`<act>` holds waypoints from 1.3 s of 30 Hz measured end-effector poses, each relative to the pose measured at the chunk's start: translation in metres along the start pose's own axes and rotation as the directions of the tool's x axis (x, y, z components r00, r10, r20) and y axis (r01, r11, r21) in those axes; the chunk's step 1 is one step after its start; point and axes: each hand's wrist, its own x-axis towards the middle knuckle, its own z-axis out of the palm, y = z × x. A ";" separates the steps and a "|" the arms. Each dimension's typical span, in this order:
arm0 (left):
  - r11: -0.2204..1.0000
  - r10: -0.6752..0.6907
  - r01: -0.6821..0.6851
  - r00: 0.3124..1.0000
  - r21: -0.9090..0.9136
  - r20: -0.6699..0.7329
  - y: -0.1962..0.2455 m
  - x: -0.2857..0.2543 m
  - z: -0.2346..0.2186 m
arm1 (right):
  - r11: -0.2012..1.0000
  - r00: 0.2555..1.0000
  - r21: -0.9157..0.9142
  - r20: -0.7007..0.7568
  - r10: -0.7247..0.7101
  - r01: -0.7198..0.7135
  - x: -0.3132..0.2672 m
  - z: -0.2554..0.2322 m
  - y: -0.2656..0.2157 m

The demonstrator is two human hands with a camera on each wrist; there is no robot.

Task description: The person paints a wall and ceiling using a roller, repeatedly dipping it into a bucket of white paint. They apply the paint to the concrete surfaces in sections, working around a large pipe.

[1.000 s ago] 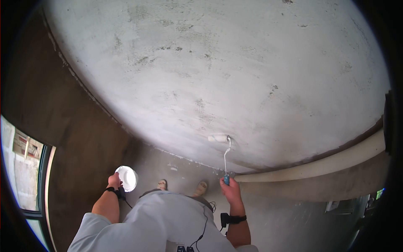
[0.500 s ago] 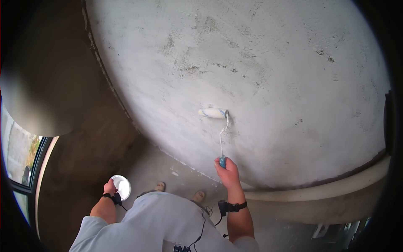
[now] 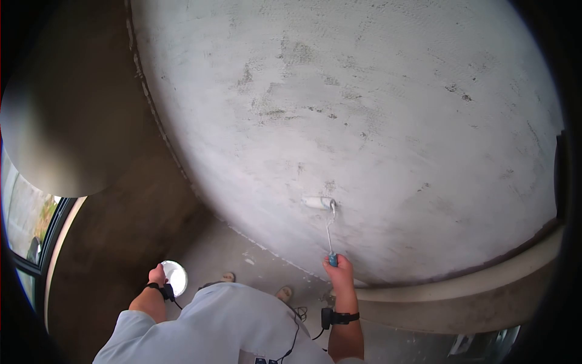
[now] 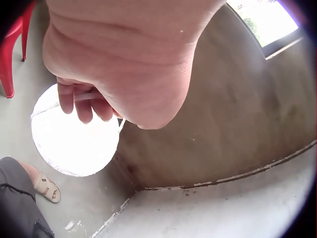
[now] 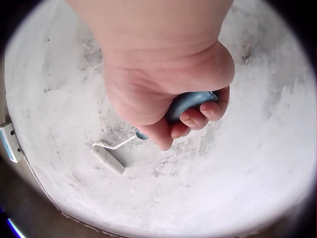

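A paint roller point(image 3: 319, 202) lies against the whitish wall point(image 3: 388, 139), low on it in the head view. My right hand point(image 3: 341, 269) grips its blue handle; the right wrist view shows the fingers curled round that handle point(image 5: 190, 104), with the white roller head point(image 5: 109, 159) beyond on its bent frame. At the lower left, my left hand point(image 3: 157, 276) holds a white bucket point(image 3: 176, 280). Seen from the left wrist, the fingers point(image 4: 84, 106) curl round the bucket's thin handle, and the bucket point(image 4: 74, 141) hangs below them, its inside washed out by glare.
A brown, unpainted wall point(image 3: 115, 242) meets the whitish one at the left, with a window point(image 3: 30, 212) beyond. Two sandalled feet stand on the grey floor point(image 3: 242, 255). Red chair legs point(image 4: 7, 64) show in the left wrist view. A pale curved band point(image 3: 461, 285) runs along the right.
The roller first moved up the wall, then back down, my right hand moving with it. The head view has shifted. My left hand still holds the bucket.
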 end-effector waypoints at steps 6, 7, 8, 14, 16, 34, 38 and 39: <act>0.991 0.117 -0.117 0.993 0.066 0.005 0.024 0.001 0.035 | 0.990 0.969 0.073 -0.209 0.133 -0.120 -0.037 -0.067 0.076; 0.990 0.122 -0.122 0.993 0.064 0.006 0.030 -0.002 0.039 | 0.967 0.949 0.163 -0.215 0.230 -0.198 -0.046 -0.076 0.080; 0.986 0.132 -0.134 0.991 0.096 0.026 0.040 -0.011 0.045 | 0.967 0.949 0.166 -0.219 0.226 -0.192 -0.053 -0.083 0.086; 0.962 0.170 -0.186 0.981 0.199 0.094 0.085 -0.043 0.082 | 0.967 0.873 0.153 -0.419 0.248 -0.202 -0.088 -0.098 0.095; 0.958 0.199 -0.219 0.973 0.183 0.120 0.089 -0.043 0.100 | 0.967 0.890 0.168 -0.386 0.243 -0.191 -0.097 -0.102 0.099; 0.751 0.395 -0.537 0.831 0.384 0.390 0.087 -0.051 0.114 | 0.759 0.998 0.650 -0.018 0.065 -0.038 -0.085 -0.082 0.039; 0.993 -0.012 -0.024 0.956 0.118 0.292 0.087 -0.080 0.090 | 0.697 0.999 0.716 0.040 -0.003 -0.026 -0.082 -0.067 -0.001; 0.992 -0.010 -0.027 0.957 0.124 0.291 0.084 -0.082 0.084 | 0.688 0.995 0.725 0.076 -0.060 -0.014 -0.080 -0.064 -0.008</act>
